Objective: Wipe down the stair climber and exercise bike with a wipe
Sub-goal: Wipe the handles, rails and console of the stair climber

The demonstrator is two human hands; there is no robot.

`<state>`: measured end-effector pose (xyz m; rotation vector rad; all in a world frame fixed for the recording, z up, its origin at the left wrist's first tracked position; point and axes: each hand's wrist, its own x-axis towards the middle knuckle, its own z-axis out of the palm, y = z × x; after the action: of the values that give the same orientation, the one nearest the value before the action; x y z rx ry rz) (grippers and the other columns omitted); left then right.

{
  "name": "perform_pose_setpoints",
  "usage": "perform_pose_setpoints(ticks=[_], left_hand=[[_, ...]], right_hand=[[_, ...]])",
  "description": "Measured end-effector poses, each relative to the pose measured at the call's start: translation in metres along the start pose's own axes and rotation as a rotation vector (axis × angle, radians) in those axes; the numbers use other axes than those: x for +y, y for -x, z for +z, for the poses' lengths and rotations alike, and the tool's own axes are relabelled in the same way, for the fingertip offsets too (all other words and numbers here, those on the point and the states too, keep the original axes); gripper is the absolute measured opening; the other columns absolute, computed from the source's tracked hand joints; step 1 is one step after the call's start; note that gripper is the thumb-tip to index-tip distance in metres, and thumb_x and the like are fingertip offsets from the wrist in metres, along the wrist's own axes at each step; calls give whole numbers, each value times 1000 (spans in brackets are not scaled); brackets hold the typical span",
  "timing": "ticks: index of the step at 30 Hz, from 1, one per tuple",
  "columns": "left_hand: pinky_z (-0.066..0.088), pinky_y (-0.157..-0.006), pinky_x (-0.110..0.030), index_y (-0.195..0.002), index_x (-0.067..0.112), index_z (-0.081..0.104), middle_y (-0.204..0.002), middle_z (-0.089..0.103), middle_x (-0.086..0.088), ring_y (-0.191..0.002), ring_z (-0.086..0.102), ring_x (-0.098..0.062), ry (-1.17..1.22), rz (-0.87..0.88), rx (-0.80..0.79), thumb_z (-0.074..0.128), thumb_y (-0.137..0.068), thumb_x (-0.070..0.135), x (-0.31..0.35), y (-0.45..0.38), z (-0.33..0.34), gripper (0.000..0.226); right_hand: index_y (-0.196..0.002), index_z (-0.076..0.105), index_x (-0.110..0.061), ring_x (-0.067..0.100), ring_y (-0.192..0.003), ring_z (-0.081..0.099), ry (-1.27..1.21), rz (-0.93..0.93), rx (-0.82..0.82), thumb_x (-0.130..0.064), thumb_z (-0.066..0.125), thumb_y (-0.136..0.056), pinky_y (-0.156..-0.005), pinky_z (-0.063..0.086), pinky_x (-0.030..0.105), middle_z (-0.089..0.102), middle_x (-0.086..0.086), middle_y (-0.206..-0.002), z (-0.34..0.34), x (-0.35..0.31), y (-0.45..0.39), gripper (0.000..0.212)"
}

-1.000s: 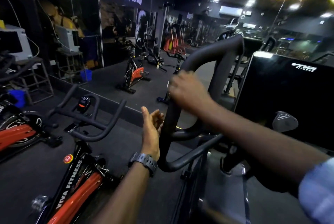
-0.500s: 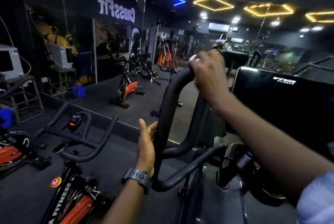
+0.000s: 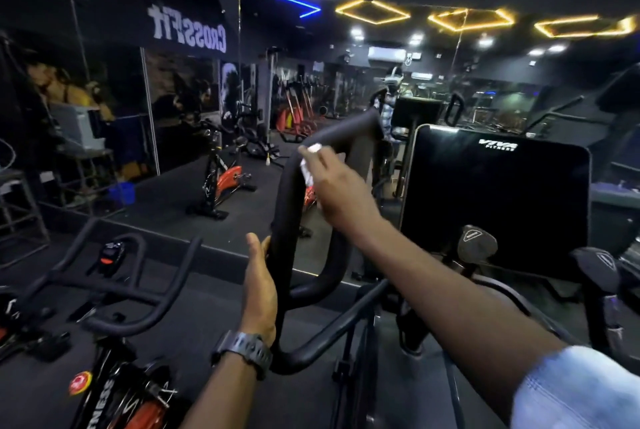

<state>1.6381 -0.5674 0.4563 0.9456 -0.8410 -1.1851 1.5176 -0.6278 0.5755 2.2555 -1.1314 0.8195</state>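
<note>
A dim gym stretches ahead, with a mirror wall (image 3: 194, 137) reflecting spin bikes, a reversed "CrossFit" sign and yellow hexagon lights on the ceiling. In the foreground stands the stair climber, its black console (image 3: 498, 193) to the right and its looped handlebar (image 3: 294, 206) rising in the middle of the view.

The right hand (image 3: 341, 191) presses a white wipe (image 3: 309, 165) against the upper left curve of the loop, fingers extended and lying over the bar with the wipe pinned beneath them. Half a second ago this hand sat higher, at the top right of the loop, fingers curled over the bar; a second ago it was at the upper left stretch. So the wipe is travelling back and forth along the top arc, and that section looks close to covered.

The left hand (image 3: 260, 290) lies against the outer side of the loop's lower left upright, fingers straight and together, thumb up, steadying and not gripping. It has barely shifted across the three moments.

The lower bend of the loop, the console and the right-hand grips (image 3: 594, 267) appear not yet wiped. The red and black exercise bike (image 3: 114, 293) stands just to the left, untouched, so the task seems under halfway done.
</note>
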Motion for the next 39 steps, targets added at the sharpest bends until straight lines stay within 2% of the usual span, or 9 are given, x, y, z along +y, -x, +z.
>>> perform_pose_setpoints(ticks=[5, 10, 13, 16, 22, 27, 30, 33, 39], left_hand=[[33, -118, -46, -147, 31, 46, -144, 54, 10, -133, 50, -10, -38, 0, 13, 31, -73, 95, -5, 2, -3, 100], [38, -115, -45, -146, 27, 48, -143, 57, 4, -131, 54, -13, -47, 16, -11, 28, -85, 85, -5, 0, -4, 87], [55, -86, -17, -145, 19, 50, -137, 62, 1, -106, 67, 2, -44, 10, -30, 19, -98, 65, -6, -1, -6, 71], [50, -60, -6, -148, 19, 41, -128, 61, 4, -80, 67, 13, -30, 0, -51, 16, -102, 56, -6, 2, -3, 65], [52, -79, -13, -139, 19, 56, -126, 70, 6, -108, 67, -1, -123, 31, -21, 16, -99, 63, -10, -8, -8, 70], [51, -64, -8, -121, 22, 59, -92, 76, 15, -84, 71, 6, -153, 37, 24, 14, -103, 55, -7, -4, -3, 59], [51, -70, -8, -135, 23, 54, -96, 76, 20, -90, 70, 7, -210, 47, 76, 12, -102, 60, -11, -7, -6, 64], [48, -83, -16, -141, 22, 52, -115, 72, 14, -105, 67, 2, -219, 50, 88, 15, -96, 67, -15, -6, -6, 73], [47, -93, -26, -132, 17, 61, -122, 72, 3, -112, 66, -8, -138, 81, 203, 10, -97, 69, -14, -1, 3, 80]], right_hand=[[-121, 54, -7, 34, -76, 64, -46, 190, 214, 6, 70, -74, -54, 49, 35, 56, 12, -105, -2, 8, -10, 51], [-98, 56, -7, 35, -87, 53, -295, 249, 148, 13, 53, -69, -74, 43, 39, 55, 12, -98, 36, -33, 13, 35], [-96, 55, -14, 29, -94, 50, -329, 241, 0, 10, 53, -73, -77, 41, 34, 52, 5, -100, 63, -48, 56, 34], [-98, 53, -17, 27, -99, 51, -388, 194, -181, -1, 53, -86, -73, 43, 36, 50, 3, -101, 66, -59, 94, 20], [-94, 58, -11, 35, -88, 57, -360, 299, 120, 2, 53, -80, -69, 51, 44, 53, 9, -99, 40, -29, 23, 20], [-94, 59, -13, 27, -86, 54, -277, 45, -127, -5, 59, -81, -63, 54, 42, 51, 6, -97, 81, -50, 99, 15], [-80, 66, -12, 26, -72, 58, -288, -82, -144, -14, 46, -85, -54, 51, 37, 56, 4, -82, 104, -56, 127, 20], [-84, 64, -13, 25, -75, 57, -234, -215, -126, -11, 60, -78, -54, 49, 36, 55, 4, -86, 94, -46, 116, 8], [-85, 65, -9, 32, -80, 54, -62, -119, 214, -11, 38, -81, -62, 41, 40, 57, 11, -88, 40, -15, 13, 27]])
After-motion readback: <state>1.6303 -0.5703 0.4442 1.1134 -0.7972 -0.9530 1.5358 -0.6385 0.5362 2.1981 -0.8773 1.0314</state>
